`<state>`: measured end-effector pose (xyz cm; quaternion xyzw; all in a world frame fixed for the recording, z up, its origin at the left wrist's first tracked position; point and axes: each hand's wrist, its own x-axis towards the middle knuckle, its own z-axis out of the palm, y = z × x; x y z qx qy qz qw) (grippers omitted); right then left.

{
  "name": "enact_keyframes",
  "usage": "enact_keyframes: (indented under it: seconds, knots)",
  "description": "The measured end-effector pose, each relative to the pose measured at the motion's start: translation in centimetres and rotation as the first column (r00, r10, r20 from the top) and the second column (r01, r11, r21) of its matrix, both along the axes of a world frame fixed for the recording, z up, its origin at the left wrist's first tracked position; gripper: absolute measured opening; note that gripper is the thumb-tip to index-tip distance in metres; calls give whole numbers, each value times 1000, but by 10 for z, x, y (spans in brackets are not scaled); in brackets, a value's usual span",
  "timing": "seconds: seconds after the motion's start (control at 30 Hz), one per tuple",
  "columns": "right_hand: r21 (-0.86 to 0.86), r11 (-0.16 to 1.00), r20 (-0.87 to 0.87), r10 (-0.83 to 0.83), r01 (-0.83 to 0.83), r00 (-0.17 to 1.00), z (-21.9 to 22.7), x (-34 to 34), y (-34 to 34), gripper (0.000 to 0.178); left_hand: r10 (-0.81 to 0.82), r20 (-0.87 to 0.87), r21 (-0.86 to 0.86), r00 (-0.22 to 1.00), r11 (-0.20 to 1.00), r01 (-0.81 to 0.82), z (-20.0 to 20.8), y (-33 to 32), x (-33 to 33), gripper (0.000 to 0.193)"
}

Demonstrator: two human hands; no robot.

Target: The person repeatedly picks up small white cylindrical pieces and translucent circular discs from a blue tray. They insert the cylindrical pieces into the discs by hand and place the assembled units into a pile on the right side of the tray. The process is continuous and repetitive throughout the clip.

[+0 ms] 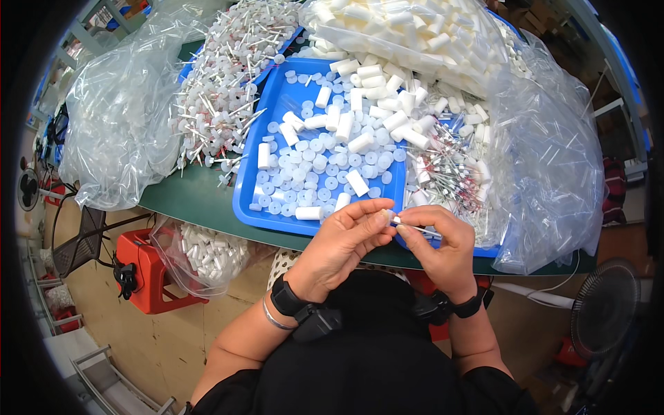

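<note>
My left hand (349,242) is closed in a pinch at the front edge of the blue tray (243,200), with a small whitish piece, probably a disc, mostly hidden in its fingertips. Close beside it, my right hand (443,245) pinches a thin white stick (418,229) between thumb and forefinger. The stick's tip meets the piece in my left fingers; how far they fit together is too small to tell. In the tray lie many translucent round discs (319,162) with centre holes, and white cylinders (357,182) are scattered over them.
Thin rods with red and silver parts (453,169) heap on the right. Disc-tipped sticks (221,83) pile at back left. A bag of white cylinders (415,34) lies behind; clear plastic bags (124,117) flank the green table (187,197). Below stands a red stool (142,270); a fan (605,308) stands lower right.
</note>
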<state>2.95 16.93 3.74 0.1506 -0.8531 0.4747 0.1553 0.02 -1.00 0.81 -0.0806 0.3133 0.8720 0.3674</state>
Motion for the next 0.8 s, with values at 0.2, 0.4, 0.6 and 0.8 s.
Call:
enact_keyframes:
  seconds: [0.2, 0.4, 0.6, 0.8]
  knots:
    - [317, 948, 28, -16, 6, 999, 9, 5, 4, 8, 10, 24, -5, 1000, 1000, -10, -3, 2, 1, 30]
    - [-131, 989, 439, 2, 62, 899, 3, 12, -3, 5, -45, -16, -16, 999, 999, 45, -12, 3, 3, 26]
    - [461, 887, -38, 8, 11, 999, 4, 10, -5, 9, -81, 14, -31, 997, 996, 81, -13, 3, 3, 28]
    - [16, 998, 306, -58, 56, 950, 11, 9, 14, 13, -3, -72, -76, 997, 997, -3, -8, 1, -1, 31]
